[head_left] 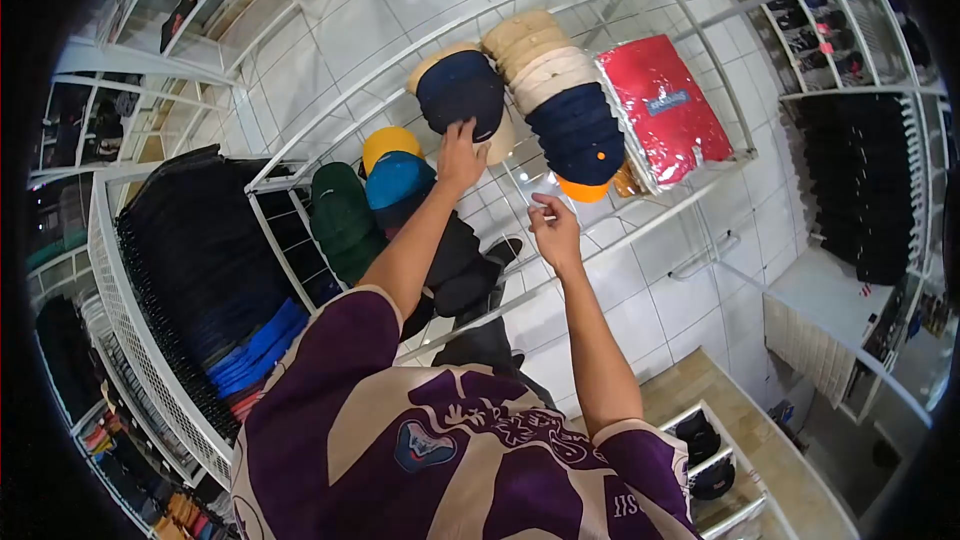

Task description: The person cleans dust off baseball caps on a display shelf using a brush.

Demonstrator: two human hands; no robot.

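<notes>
My left hand (462, 158) grips the lower edge of a navy cap (462, 90), its fingers bent over the front. That cap lies on a row of nested caps with beige ones (499, 140) showing at its side. My right hand (554, 230) hovers just below a second row, its fingers loosely bent and apart, holding nothing I can see. This row runs from tan caps (523, 32) through cream caps (550, 73) to navy caps (575, 130), with an orange brim (582, 189) at the near end.
A white wire rack (365, 90) carries the caps and a red garment in clear plastic (668, 100). Green caps (343, 215), a blue cap (398, 180) and a yellow cap (390, 146) lie left. Dark clothes (200, 250) fill a left bin; hanging clothes (855, 180) stand right.
</notes>
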